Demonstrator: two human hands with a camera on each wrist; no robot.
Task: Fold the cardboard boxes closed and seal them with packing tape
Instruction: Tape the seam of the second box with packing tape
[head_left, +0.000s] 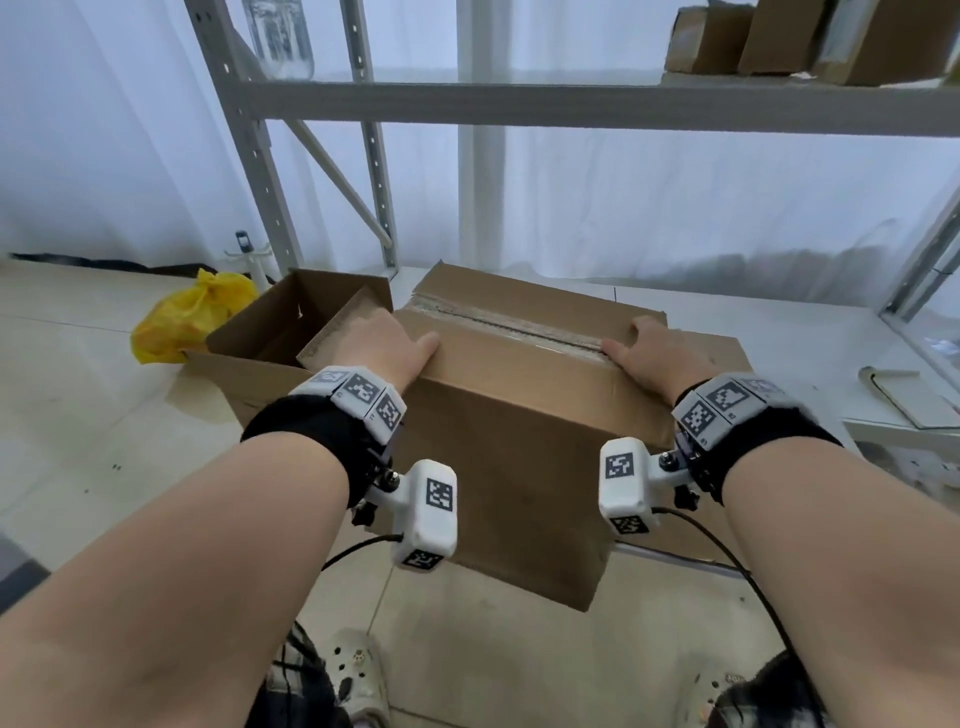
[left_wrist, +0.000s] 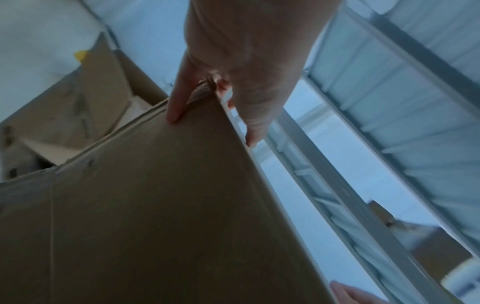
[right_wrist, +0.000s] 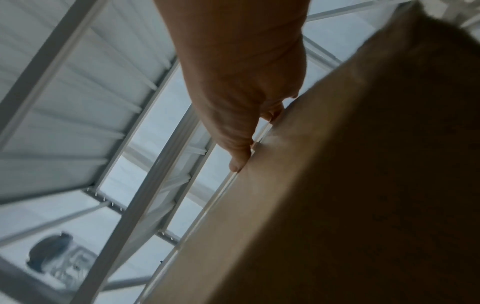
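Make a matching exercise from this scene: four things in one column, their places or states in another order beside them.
Things:
1. closed box
2. open box
3. yellow bag
4. small boxes

Places or states:
A. on the upper shelf
B. flaps up, left of the closed one
C. on the floor, far left
D. under both hands

Pairs: 1-D, 2-B, 3-C, 4-A

Head view: bright, even daylight through the white curtain (head_left: 675, 208) behind the shelving rack (head_left: 519, 106); soft shadows; rack uprights bow at frame edges. Wrist views: dim, bluish, backlit from the curtain side; cardboard box (left_wrist: 155, 205) face nearly black toward the right wrist view's corner; motion blur throughout.
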